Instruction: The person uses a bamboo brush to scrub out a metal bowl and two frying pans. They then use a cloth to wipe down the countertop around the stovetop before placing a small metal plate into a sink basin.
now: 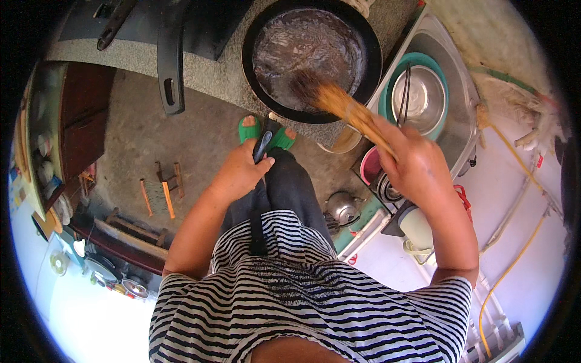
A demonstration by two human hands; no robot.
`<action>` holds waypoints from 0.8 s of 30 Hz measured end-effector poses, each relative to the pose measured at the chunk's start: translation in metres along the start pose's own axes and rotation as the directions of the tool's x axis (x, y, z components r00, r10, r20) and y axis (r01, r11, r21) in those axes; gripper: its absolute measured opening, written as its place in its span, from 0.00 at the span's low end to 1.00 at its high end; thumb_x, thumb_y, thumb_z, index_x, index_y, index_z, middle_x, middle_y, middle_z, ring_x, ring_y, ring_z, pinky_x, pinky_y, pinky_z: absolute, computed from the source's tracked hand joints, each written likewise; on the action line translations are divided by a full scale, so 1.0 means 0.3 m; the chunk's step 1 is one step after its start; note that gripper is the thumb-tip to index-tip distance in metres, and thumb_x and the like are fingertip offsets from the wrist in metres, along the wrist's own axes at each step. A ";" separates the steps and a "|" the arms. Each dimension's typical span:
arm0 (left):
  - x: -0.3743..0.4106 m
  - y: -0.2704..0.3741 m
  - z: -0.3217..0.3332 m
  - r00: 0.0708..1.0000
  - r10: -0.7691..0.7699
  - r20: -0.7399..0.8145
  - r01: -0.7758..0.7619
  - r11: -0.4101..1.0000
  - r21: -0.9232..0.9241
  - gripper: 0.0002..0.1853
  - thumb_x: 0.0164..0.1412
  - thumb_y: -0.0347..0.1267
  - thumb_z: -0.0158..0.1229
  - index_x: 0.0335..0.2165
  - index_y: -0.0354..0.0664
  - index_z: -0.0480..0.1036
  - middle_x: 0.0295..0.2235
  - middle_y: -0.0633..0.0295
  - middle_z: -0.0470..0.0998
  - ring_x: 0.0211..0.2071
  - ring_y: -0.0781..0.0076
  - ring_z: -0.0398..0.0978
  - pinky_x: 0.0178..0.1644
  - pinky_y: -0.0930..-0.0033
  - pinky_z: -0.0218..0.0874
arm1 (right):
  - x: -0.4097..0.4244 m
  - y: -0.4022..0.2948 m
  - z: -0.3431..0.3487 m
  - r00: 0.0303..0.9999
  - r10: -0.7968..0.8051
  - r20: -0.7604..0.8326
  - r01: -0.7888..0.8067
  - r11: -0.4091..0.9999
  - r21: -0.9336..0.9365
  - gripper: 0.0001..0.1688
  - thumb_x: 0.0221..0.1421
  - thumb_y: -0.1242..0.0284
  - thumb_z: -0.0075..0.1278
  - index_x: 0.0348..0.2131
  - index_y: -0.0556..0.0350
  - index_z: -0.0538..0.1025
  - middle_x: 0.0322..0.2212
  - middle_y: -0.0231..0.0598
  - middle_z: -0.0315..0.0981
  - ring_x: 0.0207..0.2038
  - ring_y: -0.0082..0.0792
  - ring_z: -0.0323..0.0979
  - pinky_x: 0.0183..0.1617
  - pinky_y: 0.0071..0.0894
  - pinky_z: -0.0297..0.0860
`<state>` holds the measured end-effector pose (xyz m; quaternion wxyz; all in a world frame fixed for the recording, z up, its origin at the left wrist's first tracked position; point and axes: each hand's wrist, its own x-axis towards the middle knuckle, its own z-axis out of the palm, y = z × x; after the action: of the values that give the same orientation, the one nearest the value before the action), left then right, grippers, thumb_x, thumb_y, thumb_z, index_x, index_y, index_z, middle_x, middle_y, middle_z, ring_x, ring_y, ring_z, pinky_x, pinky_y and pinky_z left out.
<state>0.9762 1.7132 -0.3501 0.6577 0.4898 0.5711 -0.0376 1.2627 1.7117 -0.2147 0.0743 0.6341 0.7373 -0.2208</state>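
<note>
A black frying pan with water in it rests on the speckled stone counter, its handle pointing toward me. My left hand is closed around that handle. In my right hand is a bundled straw pot-scrubbing brush. Its dark, wet bristle end dips into the water near the pan's near-right side. Ripples cover the water, and the pan's bottom cannot be made out clearly.
Right of the pan is a metal sink holding a teal basin, a steel bowl and thin dark sticks. Another black handle juts over the counter edge. A kettle sits low right; a small folding stool stands on the floor.
</note>
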 end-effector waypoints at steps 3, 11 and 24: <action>-0.019 0.042 -0.008 1.000 -0.025 -0.003 0.025 0.999 0.023 0.15 0.54 0.34 0.60 0.32 0.32 0.67 0.22 0.51 0.73 0.23 0.57 0.73 0.29 0.59 0.63 | 0.063 0.029 0.047 0.997 0.021 -0.080 -0.016 0.998 0.063 0.29 0.50 0.75 0.53 0.53 0.46 0.71 0.28 0.53 0.72 0.29 0.56 0.72 0.33 0.48 0.69; -0.002 -0.027 0.001 0.997 0.068 -0.037 -0.066 0.996 0.056 0.16 0.55 0.35 0.60 0.33 0.32 0.67 0.26 0.48 0.74 0.27 0.53 0.73 0.33 0.57 0.63 | -0.035 0.028 -0.123 0.985 0.072 0.159 -0.057 0.994 -0.097 0.27 0.47 0.77 0.54 0.50 0.47 0.73 0.26 0.49 0.72 0.29 0.53 0.72 0.32 0.48 0.68; 0.013 -0.051 0.006 0.996 0.074 -0.042 -0.071 0.995 0.073 0.17 0.54 0.36 0.60 0.33 0.31 0.67 0.27 0.42 0.73 0.30 0.45 0.72 0.35 0.54 0.63 | 0.001 -0.019 -0.009 1.000 -0.012 0.018 0.010 0.994 0.110 0.28 0.48 0.74 0.53 0.51 0.49 0.71 0.23 0.50 0.71 0.24 0.54 0.72 0.29 0.48 0.70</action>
<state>0.9695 1.7062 -0.3627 0.6278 0.5341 0.5657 -0.0234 1.2574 1.7126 -0.2112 0.0449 0.6309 0.7269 -0.2676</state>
